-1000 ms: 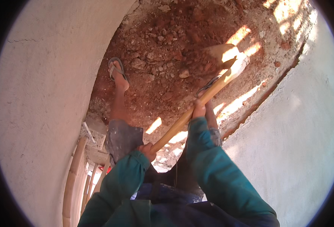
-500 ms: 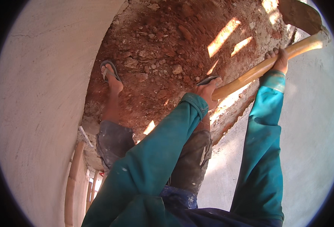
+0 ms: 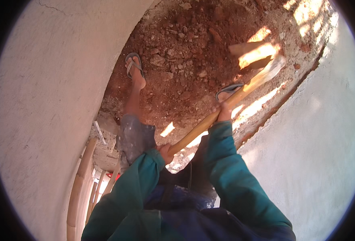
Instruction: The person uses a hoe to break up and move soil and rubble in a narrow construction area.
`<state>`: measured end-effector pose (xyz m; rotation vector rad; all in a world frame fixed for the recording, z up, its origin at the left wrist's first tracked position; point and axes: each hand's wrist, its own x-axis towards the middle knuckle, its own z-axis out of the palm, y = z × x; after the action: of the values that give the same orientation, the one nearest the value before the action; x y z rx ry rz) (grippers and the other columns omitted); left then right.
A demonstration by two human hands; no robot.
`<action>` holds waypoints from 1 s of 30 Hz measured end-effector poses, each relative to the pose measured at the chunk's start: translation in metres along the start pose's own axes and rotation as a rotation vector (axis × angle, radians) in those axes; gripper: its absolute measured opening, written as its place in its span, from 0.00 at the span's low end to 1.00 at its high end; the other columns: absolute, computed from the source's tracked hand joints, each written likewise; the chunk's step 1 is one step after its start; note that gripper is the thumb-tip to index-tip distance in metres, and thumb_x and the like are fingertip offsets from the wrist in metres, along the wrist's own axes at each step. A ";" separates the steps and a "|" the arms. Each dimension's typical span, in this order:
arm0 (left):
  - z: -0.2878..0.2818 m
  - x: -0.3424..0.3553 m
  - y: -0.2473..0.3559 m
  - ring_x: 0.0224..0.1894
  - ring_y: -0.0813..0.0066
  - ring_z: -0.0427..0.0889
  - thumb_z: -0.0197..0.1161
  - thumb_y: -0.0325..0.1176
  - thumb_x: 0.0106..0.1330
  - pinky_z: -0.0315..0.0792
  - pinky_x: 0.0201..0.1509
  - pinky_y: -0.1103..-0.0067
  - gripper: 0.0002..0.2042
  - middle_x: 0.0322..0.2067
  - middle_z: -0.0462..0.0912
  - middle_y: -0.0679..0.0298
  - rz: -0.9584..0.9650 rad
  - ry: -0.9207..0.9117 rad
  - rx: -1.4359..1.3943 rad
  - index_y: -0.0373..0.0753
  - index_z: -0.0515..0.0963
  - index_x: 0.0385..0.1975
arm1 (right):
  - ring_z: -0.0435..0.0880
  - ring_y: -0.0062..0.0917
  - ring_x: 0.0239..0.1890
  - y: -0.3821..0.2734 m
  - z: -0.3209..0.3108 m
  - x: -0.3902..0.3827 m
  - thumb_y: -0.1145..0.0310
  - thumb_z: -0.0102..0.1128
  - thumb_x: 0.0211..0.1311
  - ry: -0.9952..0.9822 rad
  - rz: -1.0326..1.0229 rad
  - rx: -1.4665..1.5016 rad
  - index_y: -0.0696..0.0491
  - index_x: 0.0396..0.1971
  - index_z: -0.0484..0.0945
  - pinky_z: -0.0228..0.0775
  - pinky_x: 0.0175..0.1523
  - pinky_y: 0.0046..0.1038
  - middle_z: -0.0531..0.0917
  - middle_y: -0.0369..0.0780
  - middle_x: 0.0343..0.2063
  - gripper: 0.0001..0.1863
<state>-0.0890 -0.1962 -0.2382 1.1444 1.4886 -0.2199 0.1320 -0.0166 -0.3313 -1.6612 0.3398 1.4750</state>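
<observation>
Both my hands are closed round the pale wooden handle of a hoe (image 3: 197, 130). Low on it, by my knees, my left hand (image 3: 165, 153) grips the near end. Further up, my right hand (image 3: 224, 112) wraps the handle just below my right foot. The hoe's broad metal blade (image 3: 254, 54) is over the reddish soil, partly in sunlight and a little blurred; whether it touches the ground I cannot tell. Loose red soil (image 3: 185, 68) with stones and clods lies in front of my feet.
My sandalled left foot (image 3: 135, 66) stands on the soil near the left wall (image 3: 53, 100); my right sandal (image 3: 229, 89) is close beside the handle. A grey wall (image 3: 306, 140) rises on the right. Bamboo poles (image 3: 80, 184) stand at the lower left.
The hoe has swung from the upper right down and left toward the soil by my right foot. Both hands have come nearer my body, still gripping the handle.
</observation>
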 end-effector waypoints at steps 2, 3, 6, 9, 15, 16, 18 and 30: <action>0.002 0.037 0.029 0.29 0.52 0.78 0.61 0.35 0.46 0.72 0.32 0.61 0.12 0.26 0.79 0.56 0.076 -0.026 -0.078 0.45 0.73 0.32 | 0.67 0.25 0.13 -0.043 -0.012 0.004 0.67 0.51 0.53 -0.037 -0.133 -0.017 0.55 0.26 0.67 0.65 0.17 0.29 0.67 0.37 0.15 0.07; 0.004 0.062 0.049 0.30 0.52 0.78 0.61 0.35 0.46 0.72 0.32 0.61 0.12 0.26 0.79 0.55 0.136 -0.015 -0.133 0.44 0.73 0.33 | 0.67 0.25 0.13 -0.071 -0.017 0.020 0.68 0.52 0.52 -0.076 -0.206 -0.027 0.55 0.26 0.67 0.65 0.18 0.29 0.67 0.37 0.15 0.07; 0.013 0.135 0.139 0.29 0.52 0.79 0.65 0.31 0.45 0.73 0.29 0.66 0.13 0.24 0.78 0.52 0.400 0.113 -0.292 0.39 0.73 0.32 | 0.68 0.22 0.15 -0.190 -0.010 0.055 0.64 0.57 0.50 -0.109 -0.435 -0.110 0.52 0.29 0.70 0.65 0.21 0.26 0.68 0.35 0.15 0.10; -0.007 0.181 0.200 0.30 0.49 0.78 0.65 0.34 0.46 0.73 0.32 0.64 0.15 0.25 0.78 0.51 0.406 0.140 -0.321 0.40 0.73 0.34 | 0.67 0.19 0.16 -0.244 0.044 0.067 0.67 0.56 0.51 0.098 -0.520 -0.217 0.54 0.26 0.70 0.64 0.21 0.23 0.69 0.34 0.15 0.08; -0.013 0.168 0.156 0.35 0.50 0.78 0.64 0.36 0.47 0.73 0.36 0.65 0.16 0.30 0.78 0.47 0.107 -0.013 -0.236 0.39 0.72 0.36 | 0.72 0.26 0.12 -0.171 0.010 0.139 0.58 0.51 0.53 0.085 -0.407 -0.354 0.57 0.24 0.71 0.67 0.17 0.26 0.71 0.38 0.12 0.15; -0.006 0.139 0.110 0.35 0.50 0.78 0.63 0.37 0.48 0.72 0.37 0.65 0.17 0.31 0.78 0.47 0.042 -0.025 -0.213 0.38 0.72 0.36 | 0.72 0.28 0.10 -0.104 0.000 0.134 0.60 0.51 0.53 0.138 -0.219 -0.437 0.58 0.28 0.70 0.67 0.15 0.28 0.72 0.41 0.12 0.14; -0.005 0.057 0.054 0.39 0.48 0.77 0.59 0.37 0.51 0.71 0.40 0.61 0.16 0.33 0.78 0.46 -0.335 -0.257 -0.121 0.39 0.70 0.39 | 0.71 0.29 0.09 -0.004 -0.014 0.103 0.68 0.53 0.50 0.282 0.054 -0.447 0.59 0.30 0.67 0.68 0.14 0.30 0.70 0.41 0.10 0.11; -0.051 0.026 0.063 0.29 0.49 0.78 0.64 0.33 0.45 0.72 0.32 0.63 0.14 0.25 0.78 0.52 0.105 0.037 -0.076 0.39 0.72 0.32 | 0.68 0.23 0.14 -0.051 0.019 0.013 0.63 0.50 0.57 -0.162 -0.181 -0.036 0.52 0.29 0.66 0.67 0.18 0.26 0.68 0.36 0.18 0.08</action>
<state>-0.0713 -0.1153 -0.2164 1.1677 1.4525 -0.0698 0.1579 0.0318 -0.3201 -1.5451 0.0716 1.4744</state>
